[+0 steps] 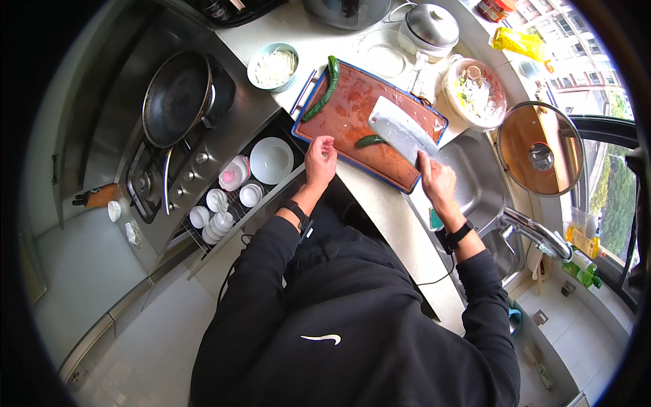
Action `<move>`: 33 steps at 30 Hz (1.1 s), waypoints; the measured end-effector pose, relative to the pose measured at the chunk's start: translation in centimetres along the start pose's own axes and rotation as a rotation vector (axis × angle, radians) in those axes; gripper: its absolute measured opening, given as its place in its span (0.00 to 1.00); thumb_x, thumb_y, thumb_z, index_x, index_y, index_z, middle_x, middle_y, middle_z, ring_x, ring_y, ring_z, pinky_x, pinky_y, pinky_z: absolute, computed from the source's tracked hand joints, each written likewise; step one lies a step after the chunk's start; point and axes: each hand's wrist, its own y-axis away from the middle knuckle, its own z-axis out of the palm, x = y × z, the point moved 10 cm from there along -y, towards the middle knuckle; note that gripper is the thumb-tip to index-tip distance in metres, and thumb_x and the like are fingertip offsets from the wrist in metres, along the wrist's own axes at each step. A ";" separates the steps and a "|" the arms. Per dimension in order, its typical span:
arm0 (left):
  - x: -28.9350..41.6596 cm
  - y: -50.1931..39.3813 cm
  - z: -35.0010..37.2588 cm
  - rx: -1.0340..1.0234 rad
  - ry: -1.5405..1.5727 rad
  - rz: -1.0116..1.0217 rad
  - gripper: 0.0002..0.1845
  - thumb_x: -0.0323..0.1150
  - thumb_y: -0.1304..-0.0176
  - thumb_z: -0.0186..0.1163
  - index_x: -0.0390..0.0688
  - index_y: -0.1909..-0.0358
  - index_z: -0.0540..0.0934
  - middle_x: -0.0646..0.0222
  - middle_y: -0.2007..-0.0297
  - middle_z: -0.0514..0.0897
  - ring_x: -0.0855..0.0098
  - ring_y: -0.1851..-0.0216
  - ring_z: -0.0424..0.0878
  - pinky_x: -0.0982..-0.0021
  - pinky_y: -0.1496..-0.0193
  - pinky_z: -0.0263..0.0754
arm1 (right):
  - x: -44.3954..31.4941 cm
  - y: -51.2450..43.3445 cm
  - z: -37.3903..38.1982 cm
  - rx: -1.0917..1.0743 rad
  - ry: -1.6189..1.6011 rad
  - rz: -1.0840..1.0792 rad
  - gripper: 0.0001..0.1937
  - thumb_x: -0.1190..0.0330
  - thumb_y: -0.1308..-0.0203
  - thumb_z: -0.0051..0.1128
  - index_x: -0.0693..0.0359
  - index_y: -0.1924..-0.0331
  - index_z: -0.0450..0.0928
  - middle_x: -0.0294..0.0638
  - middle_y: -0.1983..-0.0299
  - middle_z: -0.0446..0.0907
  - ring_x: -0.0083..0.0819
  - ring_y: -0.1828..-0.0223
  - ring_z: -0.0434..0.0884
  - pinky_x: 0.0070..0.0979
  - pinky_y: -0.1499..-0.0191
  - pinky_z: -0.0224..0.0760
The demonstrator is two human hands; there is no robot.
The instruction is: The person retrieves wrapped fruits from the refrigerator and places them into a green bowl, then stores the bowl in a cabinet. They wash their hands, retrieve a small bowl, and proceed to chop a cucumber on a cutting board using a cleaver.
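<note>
My right hand (436, 182) grips a cleaver (404, 129), whose broad blade lies over the right part of a brown cutting board (351, 117) with a blue rim. A short piece of cucumber (370, 141) rests on the board beside the blade's left edge. Along the board's left end lies a longer, curved cucumber (325, 91). My left hand (322, 158) is at the board's near left edge, its fingers loosely curled with nothing visible in them; the cucumber piece is to its right. Whether this hand touches the board cannot be told.
A bowl of pale shreds (276, 67) stands left of the board, near a frying pan (178, 99) on the stove. An open drawer (239, 191) holds dishes. On the right are a steel sink (470, 175), a lined basin of scraps (475, 94) and a glass lid (540, 148).
</note>
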 end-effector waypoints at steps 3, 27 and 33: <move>-0.5 0.1 0.4 -0.022 -0.060 -0.082 0.11 0.22 0.35 0.63 0.37 0.51 0.81 0.62 0.59 0.87 0.68 0.61 0.86 0.69 0.55 0.82 | 0.4 -0.1 4.1 -0.149 0.278 0.030 0.35 0.41 0.25 0.48 0.69 0.73 0.84 0.62 0.81 0.81 0.58 0.77 0.85 0.50 0.75 0.77; 2.2 0.6 1.6 -0.081 -0.124 0.057 0.11 0.25 0.34 0.65 0.37 0.51 0.83 0.62 0.59 0.87 0.67 0.60 0.86 0.68 0.55 0.82 | 3.3 1.4 -1.3 -0.152 -0.064 0.233 0.40 0.35 0.25 0.38 0.63 0.74 0.86 0.60 0.73 0.84 0.62 0.66 0.85 0.50 0.56 0.76; 7.5 0.4 7.4 -0.237 -0.240 0.346 0.20 0.30 0.42 0.73 0.42 0.47 0.84 0.59 0.45 0.84 0.52 0.43 0.80 0.56 0.37 0.75 | 8.6 6.2 -1.2 -0.105 -0.529 0.601 0.38 0.36 0.26 0.46 0.61 0.82 0.77 0.43 0.84 0.78 0.35 0.81 0.80 0.36 0.69 0.74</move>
